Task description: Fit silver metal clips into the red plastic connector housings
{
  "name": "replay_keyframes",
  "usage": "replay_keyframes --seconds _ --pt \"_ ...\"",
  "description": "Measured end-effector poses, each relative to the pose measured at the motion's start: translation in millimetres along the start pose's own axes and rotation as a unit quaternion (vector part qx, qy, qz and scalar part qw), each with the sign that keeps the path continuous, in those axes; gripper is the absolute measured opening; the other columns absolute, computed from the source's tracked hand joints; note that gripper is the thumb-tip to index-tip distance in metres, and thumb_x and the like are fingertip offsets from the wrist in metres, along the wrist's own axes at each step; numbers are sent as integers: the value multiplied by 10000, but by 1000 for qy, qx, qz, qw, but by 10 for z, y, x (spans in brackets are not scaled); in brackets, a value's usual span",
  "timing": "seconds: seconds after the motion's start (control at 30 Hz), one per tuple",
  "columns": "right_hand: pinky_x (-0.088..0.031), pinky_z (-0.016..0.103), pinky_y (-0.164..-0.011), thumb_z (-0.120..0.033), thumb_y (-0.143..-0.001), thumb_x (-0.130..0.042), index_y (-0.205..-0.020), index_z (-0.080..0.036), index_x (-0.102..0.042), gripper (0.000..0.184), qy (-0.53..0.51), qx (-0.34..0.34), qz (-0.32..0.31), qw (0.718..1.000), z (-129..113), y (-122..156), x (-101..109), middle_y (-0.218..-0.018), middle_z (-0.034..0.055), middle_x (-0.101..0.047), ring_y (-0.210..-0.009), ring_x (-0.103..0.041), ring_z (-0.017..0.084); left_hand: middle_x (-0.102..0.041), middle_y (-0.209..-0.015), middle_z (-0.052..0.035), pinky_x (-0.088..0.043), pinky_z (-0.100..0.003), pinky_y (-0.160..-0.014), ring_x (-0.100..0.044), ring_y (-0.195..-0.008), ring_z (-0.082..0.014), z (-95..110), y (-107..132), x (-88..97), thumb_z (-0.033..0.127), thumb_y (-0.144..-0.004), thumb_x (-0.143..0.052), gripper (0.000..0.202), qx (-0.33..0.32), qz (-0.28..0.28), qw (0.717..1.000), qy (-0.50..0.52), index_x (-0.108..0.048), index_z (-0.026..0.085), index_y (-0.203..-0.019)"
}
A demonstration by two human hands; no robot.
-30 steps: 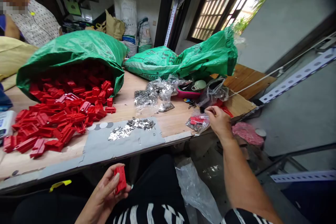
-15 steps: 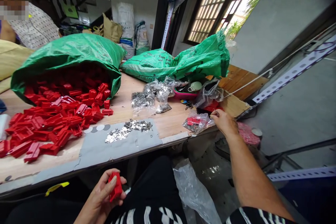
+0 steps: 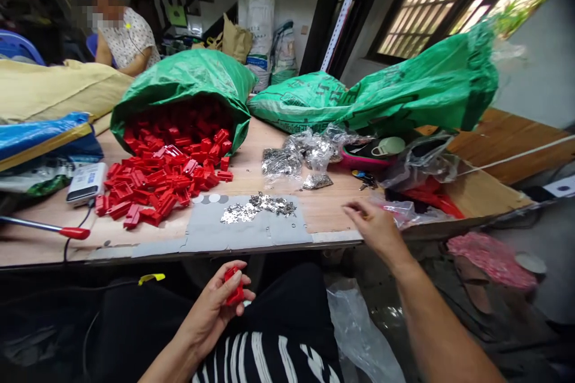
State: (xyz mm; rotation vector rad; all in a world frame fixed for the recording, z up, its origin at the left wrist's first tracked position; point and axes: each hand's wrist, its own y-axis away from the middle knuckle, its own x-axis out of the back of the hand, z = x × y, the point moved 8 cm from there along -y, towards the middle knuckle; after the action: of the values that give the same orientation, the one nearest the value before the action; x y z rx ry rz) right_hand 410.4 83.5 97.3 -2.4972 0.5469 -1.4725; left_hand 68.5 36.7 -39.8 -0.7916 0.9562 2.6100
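Above my lap, my left hand (image 3: 220, 296) is closed around a red plastic piece (image 3: 234, 287), its thumb resting on the near side. My right hand (image 3: 377, 227) is over the table's front edge, thumb and fingers drawn together; whatever they hold, if anything, is too small to make out. Just behind that hand lies a clear plastic bag (image 3: 404, 210), partly hidden by it. Small shiny metal pieces (image 3: 258, 209) are spread on a grey sheet (image 3: 204, 230) left of the right hand. Farther left, a heap of red plastic pieces (image 3: 157, 182) spills out of a green sack (image 3: 193, 75).
Clear bags of metal parts (image 3: 291, 158) lie mid-table near a pink container (image 3: 363, 161) with a cup. A second green sack (image 3: 381, 96) lies behind. A white power bank (image 3: 87, 184) and a red-tipped rod (image 3: 74, 232) are at left. A co-worker (image 3: 128, 42) sits beyond.
My right hand has moved left from beside the clear bag towards the metal pieces. The view has turned left, showing more of the co-worker. The left hand keeps its hold on the red piece.
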Motion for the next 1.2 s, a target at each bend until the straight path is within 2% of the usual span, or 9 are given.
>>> replay_keyframes --seconds 0.07,0.17,0.27,0.37,0.6,0.77,0.9,1.03,1.2 --pt "-469 284 -682 -346 -845 -530 -828 -203 -648 186 -38 31 -63 997 -220 40 -414 -820 44 -706 -737 -639 191 -663 -1013 -82 -515 -212 -572 -700 -782 -172 16 30 -15 309 -740 -751 476 8 8 1000 10 -581 214 -1175" --pt "-467 277 -687 -295 -859 -520 -836 -215 -643 148 -29 50 -104 993 -428 71 -853 -858 33 -704 -771 -640 184 -622 -1198 -121 -555 -329 -836 -698 -943 -234 52 73 -40 206 -727 -748 549 15 6 999 40 -562 218 -1243" --pt "-454 271 -697 -272 -856 -553 -846 -227 -635 94 24 40 -111 993 -505 50 -1100 -860 15 -698 -797 -641 181 -590 -1257 -126 -503 -401 -972 -653 -1078 -292 77 87 -43 132 -690 -757 610 7 0 998 67 -556 220 -1259" --pt "-439 278 -684 -284 -847 -584 -841 -225 -622 71 53 29 -102 993 -538 14 -1220 -852 19 -687 -793 -637 189 -619 -1188 -104 -482 -407 -998 -621 -1134 -301 86 75 -47 145 -672 -785 627 -7 -7 997 72 -560 233 -1250" --pt "-401 271 -628 -246 -864 -546 -819 -232 -619 86 76 32 -102 991 -655 -2 -1292 -833 23 -685 -761 -626 192 -694 -951 -53 -562 -311 -786 -702 -903 -227 131 26 9 245 -646 -824 515 -57 23 998 27 -587 213 -1102" --pt "-400 269 -641 -223 -853 -538 -833 -237 -617 83 69 54 -110 990 -729 -5 -1211 -863 21 -689 -769 -626 193 -708 -1033 -68 -579 -303 -724 -703 -847 -197 247 -5 74 263 -659 -813 428 -114 34 993 -8 -562 195 -999" --pt "-399 262 -623 -265 -871 -520 -853 -217 -598 93 -11 52 -116 992 -768 18 -1134 -752 8 -645 -667 -585 165 -716 -1057 -74 -587 -319 -750 -700 -853 -185 397 -35 82 266 -673 -799 413 -186 34 981 -38 -563 186 -1002" --pt "-399 241 -593 -361 -888 -543 -855 -201 -600 173 -154 64 -145 975 -1007 153 -1109 -693 -7 -579 -620 -513 135 -734 -1014 -42 -562 -290 -834 -702 -886 -166 575 -2 71 242 -680 -795 379 -281 61 950 -118 -578 195 -987" --pt "-398 228 -572 -346 -893 -575 -860 -194 -617 161 -242 97 -194 946 -1490 422 -1126 -692 -6 -584 -594 -484 117 -716 -1078 -46 -546 -307 -882 -695 -948 -180 741 130 0 263 -746 -750 331 -394 93 869 -283 -613 215 -1043"
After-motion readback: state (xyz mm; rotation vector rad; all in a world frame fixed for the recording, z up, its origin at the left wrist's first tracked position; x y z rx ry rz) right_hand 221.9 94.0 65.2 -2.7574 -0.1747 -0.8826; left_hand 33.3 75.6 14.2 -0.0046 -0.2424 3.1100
